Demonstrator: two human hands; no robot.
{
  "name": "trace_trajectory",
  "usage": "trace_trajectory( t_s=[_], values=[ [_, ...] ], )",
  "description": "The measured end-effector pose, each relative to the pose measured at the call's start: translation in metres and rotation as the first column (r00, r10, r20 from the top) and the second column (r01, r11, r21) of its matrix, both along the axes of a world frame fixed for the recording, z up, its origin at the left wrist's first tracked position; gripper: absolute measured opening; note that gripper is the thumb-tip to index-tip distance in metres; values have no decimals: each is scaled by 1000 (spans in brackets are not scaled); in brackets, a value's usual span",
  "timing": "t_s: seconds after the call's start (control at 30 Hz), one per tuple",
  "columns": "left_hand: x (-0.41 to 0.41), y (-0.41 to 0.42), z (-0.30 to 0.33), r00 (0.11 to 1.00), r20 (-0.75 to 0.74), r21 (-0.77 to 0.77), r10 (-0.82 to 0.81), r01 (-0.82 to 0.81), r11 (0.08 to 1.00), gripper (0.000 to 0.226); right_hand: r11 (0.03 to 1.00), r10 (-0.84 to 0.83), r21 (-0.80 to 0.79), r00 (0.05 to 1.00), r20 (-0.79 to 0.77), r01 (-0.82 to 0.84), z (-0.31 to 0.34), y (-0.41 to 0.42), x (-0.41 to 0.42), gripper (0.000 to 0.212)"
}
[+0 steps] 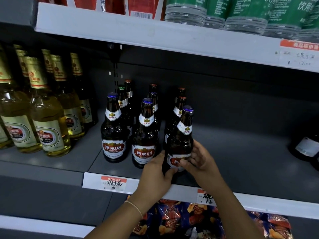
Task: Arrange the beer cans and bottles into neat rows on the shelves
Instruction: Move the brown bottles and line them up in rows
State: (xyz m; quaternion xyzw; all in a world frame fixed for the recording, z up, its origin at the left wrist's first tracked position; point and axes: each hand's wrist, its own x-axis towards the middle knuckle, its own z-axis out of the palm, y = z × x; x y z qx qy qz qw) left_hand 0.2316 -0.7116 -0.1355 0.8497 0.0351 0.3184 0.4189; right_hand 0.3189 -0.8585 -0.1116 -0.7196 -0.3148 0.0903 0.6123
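A dark brown beer bottle (180,140) with a blue cap and red label stands at the front of the grey shelf (241,161). My left hand (155,173) grips its base from the left, and my right hand (198,159) grips its label from the right. Two matching blue-capped bottles stand in front to its left, one (114,131) far left and one (145,135) beside my left hand. Several more dark bottles (178,107) stand in rows behind them.
Pale yellow beer bottles (46,118) with gold foil necks fill the shelf's left part. A dark bottle (305,147) sits at the far right edge. Green-labelled water packs (241,12) sit on the shelf above. Snack bags (189,219) lie on the shelf below.
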Motion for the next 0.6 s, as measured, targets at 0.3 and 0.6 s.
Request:
trace_trajectory(
  t_s=[0.3,0.6],
  values=[
    [-4,5,-14,998,30,-7,50,-50,999,50,999,-29,34,999,-25,30,-15,7,0,73],
    [-4,9,-18,997,-80,-128,16,-26,991,59,996,-92,18,994,-57,93,-24,12,1,60]
  ],
)
